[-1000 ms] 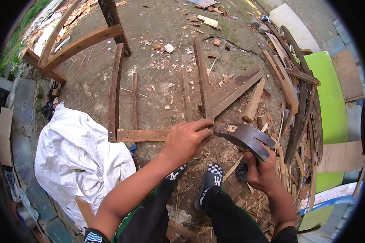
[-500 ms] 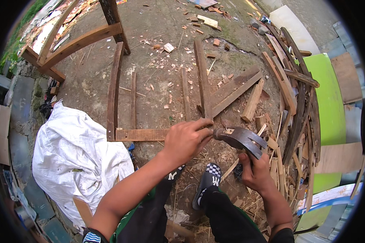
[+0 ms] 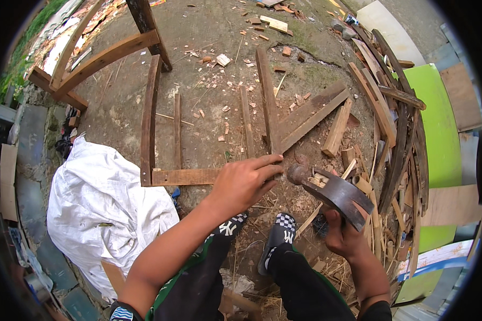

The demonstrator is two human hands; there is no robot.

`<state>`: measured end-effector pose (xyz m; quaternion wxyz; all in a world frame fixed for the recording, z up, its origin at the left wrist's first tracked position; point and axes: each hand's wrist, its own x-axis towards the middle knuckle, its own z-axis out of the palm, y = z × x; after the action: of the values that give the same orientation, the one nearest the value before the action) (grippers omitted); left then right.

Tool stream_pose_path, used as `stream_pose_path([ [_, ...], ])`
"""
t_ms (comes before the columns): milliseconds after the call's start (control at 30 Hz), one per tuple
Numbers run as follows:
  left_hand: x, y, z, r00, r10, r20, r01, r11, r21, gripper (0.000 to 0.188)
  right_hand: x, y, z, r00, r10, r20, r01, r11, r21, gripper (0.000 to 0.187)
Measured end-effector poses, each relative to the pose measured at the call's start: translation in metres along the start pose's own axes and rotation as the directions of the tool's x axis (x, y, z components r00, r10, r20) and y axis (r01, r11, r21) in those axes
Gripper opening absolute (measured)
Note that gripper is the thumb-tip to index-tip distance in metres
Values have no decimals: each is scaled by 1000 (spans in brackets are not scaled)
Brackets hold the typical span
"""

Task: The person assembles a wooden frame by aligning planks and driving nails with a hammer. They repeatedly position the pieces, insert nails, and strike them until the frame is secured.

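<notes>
— While the head camera looks down, what is each hand doing?

— The right hand (image 3: 344,235) is wrapped tight round the handle of a hammer (image 3: 331,191), its dark metal head raised just above the ground, round striking face toward the left hand (image 3: 246,182). The left hand is half curled, fingers (image 3: 266,162) stretched forward and pressing on the end of a flat wooden slat (image 3: 187,176) that lies crosswise on the dirt.

— How does that slat look?

— Weathered brown, rough-sawn, fairly thin. Its left end meets a long curved rail (image 3: 149,115), and a straight upright board (image 3: 268,101) runs away from its right end, so the pieces form a rough frame lying flat. Whether the fingertips pinch a nail I cannot tell; the spot is too small.

— And the hammer?

— Worn, rust-dark, with a pale wooden handle mostly hidden by the head. Its face sits just beside the left fingertips, near the joint.

— What lies around?

— A white sack (image 3: 99,203) to the left, scrap timber (image 3: 396,117) piled at right against a green panel (image 3: 439,139), chips scattered on the ground, and a checkered shoe (image 3: 277,235) below the hands.
</notes>
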<state>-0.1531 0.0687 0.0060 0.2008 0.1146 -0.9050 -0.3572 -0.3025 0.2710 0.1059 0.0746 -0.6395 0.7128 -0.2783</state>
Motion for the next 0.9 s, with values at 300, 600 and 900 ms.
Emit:
stream_pose_path([
  [300, 0, 1, 2, 999, 18, -31, -17, 1000, 8, 20, -21, 12, 9, 993, 115, -25, -111, 983, 143, 29],
  [600, -1, 2, -1, 1000, -14, 8, 15, 1000, -9, 21, -11, 5, 14, 986, 166, -12, -164, 984, 68, 22],
  [900, 21, -1, -24, 923, -344, 174, 382, 758, -528, 53, -31, 19, 20, 895, 436, -96, -387, 865, 320, 13],
])
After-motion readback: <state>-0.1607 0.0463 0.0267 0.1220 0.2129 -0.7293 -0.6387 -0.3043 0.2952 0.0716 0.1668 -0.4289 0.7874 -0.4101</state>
